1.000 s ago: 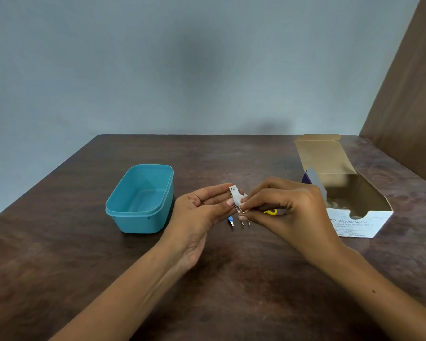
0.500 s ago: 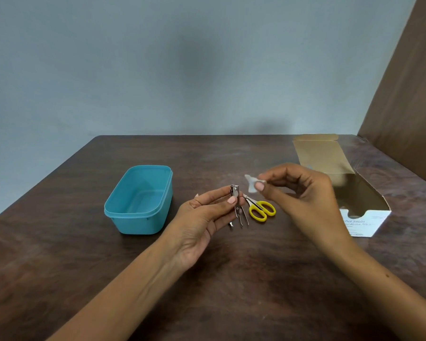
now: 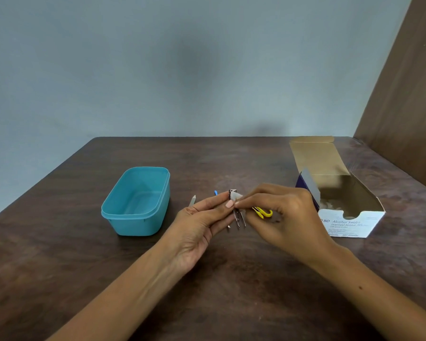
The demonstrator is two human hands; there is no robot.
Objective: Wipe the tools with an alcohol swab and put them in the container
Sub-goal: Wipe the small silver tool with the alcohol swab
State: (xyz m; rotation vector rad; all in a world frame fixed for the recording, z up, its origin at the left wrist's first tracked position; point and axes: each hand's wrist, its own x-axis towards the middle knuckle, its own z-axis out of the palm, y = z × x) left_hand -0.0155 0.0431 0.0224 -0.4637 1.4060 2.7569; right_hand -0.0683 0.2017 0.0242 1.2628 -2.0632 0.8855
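My left hand (image 3: 202,217) pinches a metal nail clipper (image 3: 237,215) between thumb and fingers, its lever hanging down. A small white alcohol swab (image 3: 237,196) is pinched in my right hand (image 3: 278,212) and pressed against the clipper's top end. Yellow-handled scissors (image 3: 265,212) lie on the table, mostly hidden behind my right hand. A grey nail file tip (image 3: 192,200) and a blue-tipped tool (image 3: 216,192) stick out behind my left hand. The teal container (image 3: 138,200) stands open and holds nothing, left of my hands.
An open cardboard box of alcohol swabs (image 3: 342,207) lies at the right, its flap raised. The dark wooden table (image 3: 207,291) ends at a grey wall behind. A brown panel (image 3: 408,94) leans at the far right.
My right hand pulled the swab away from the clipper to the upper right, then brought it back down onto the clipper's top. My left hand kept holding the clipper.
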